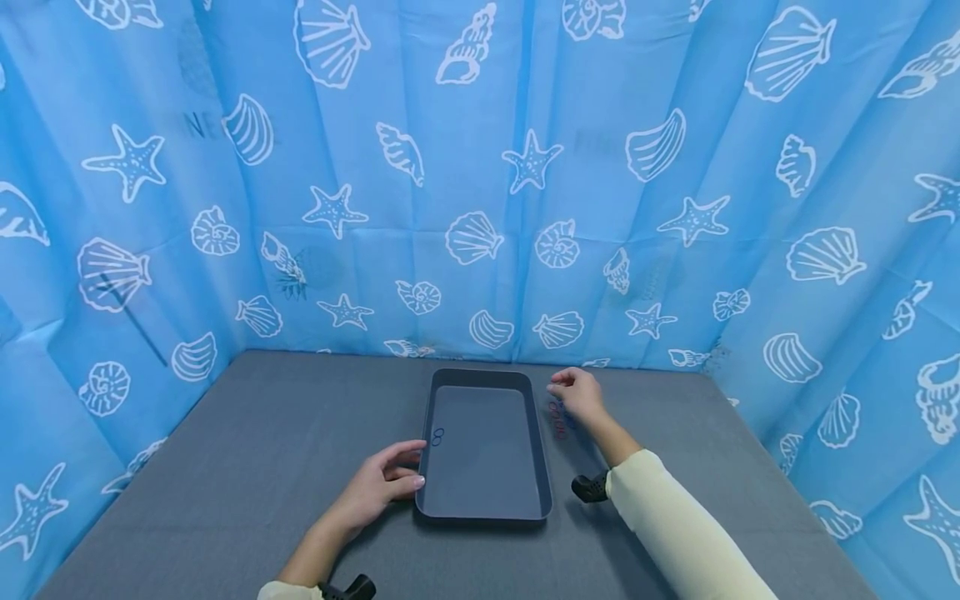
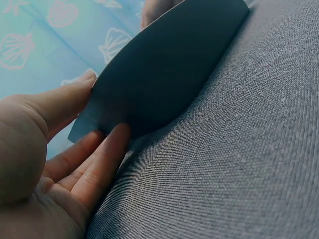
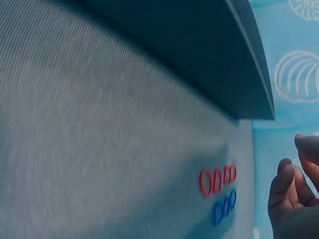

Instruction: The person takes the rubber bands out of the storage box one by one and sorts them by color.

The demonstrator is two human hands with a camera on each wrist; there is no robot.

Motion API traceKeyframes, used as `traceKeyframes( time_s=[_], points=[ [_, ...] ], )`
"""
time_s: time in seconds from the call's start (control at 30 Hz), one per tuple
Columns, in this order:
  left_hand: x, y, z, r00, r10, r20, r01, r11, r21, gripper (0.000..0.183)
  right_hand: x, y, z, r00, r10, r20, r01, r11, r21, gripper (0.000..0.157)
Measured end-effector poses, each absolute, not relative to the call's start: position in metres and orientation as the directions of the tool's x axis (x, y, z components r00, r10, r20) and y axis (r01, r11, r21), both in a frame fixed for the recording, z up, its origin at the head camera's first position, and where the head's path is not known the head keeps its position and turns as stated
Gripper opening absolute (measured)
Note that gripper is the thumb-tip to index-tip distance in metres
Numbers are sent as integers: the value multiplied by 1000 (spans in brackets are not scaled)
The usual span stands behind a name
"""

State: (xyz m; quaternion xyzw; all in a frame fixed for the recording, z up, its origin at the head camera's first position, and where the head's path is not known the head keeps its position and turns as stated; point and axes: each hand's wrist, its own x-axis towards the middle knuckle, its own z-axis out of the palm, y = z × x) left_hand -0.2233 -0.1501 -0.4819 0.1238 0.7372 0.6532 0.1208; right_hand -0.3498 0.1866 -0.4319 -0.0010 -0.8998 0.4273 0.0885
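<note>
A dark grey rectangular tray [image 1: 483, 510] lies on the table, with two small blue rings [image 1: 437, 437] inside near its left wall. My left hand [image 1: 378, 483] touches the tray's left side. The left wrist view shows the thumb at the rim and the other fingers against the outer wall. Beyond the tray's right side, my right hand [image 1: 581, 398] hovers by loose rings, its thumb and fingertips apart. Nothing visible sits between them. Several red rings [image 3: 218, 180] stand in a row beside a row of blue rings [image 3: 224, 206].
Grey cloth covers the table [image 1: 300, 417]. A blue curtain [image 1: 480, 183] with white shells and starfish hangs along the back and both sides. Each wrist carries a black device, such as the one on the right wrist [image 1: 590, 487].
</note>
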Motion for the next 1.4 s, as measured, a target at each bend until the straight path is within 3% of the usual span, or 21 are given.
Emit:
traceKeyframes(
  time_s=[0.53,1.4],
  points=[
    [-223,-147,-486,-936,350,-33,3,102,995,52,-343,144,-435,-997,74,17,15,412,-911,19],
    [-224,-150,-484,-944,328,-28,14,127,992,51,-344,101,-420,-997,-31,-67,55,296,-954,28]
  ],
)
